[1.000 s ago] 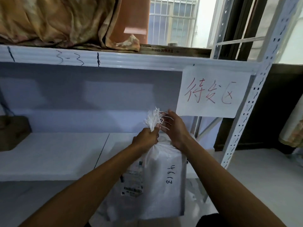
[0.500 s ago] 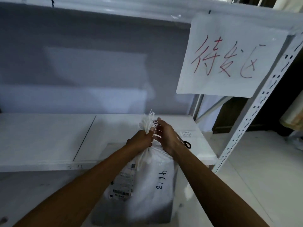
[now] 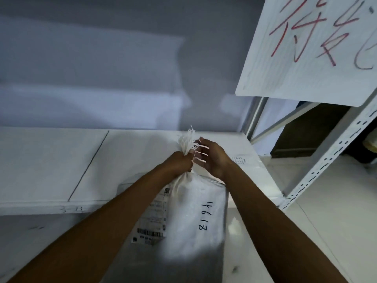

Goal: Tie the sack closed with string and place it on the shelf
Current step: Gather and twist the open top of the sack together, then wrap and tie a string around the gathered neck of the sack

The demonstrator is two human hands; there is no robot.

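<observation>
At frame centre, low, I see the sack (image 3: pixel 189 217) hanging in front of the shelf (image 3: pixel 51 160) edge, its body below the board, neck gathered up around 12 o'clock of the bag. Main risk, as I judge it: neck slips out of the left fist before any string goes round, mouth opens and the bag drops to the floor; it's borne only by that one pinch. Second risk: loose frayed threads (image 3: pixel 186 139) at the top snag the right fingers and spoil the wrap. No separate string that I can pick out, maybe those strands, can't tell. Left hand (image 3: pixel 180 162) is closed tight round the neck, knuckles up, forearm coming in from 7 o'clock. Right hand (image 3: pixel 212 158) sits just beside it at 3 o'clock, fingers half open and curled, tips touching the threads, gripping nothing firmly; forearm from 5 o'clock. Paper sign (image 3: pixel 310 45) hangs at 1 o'clock.
</observation>
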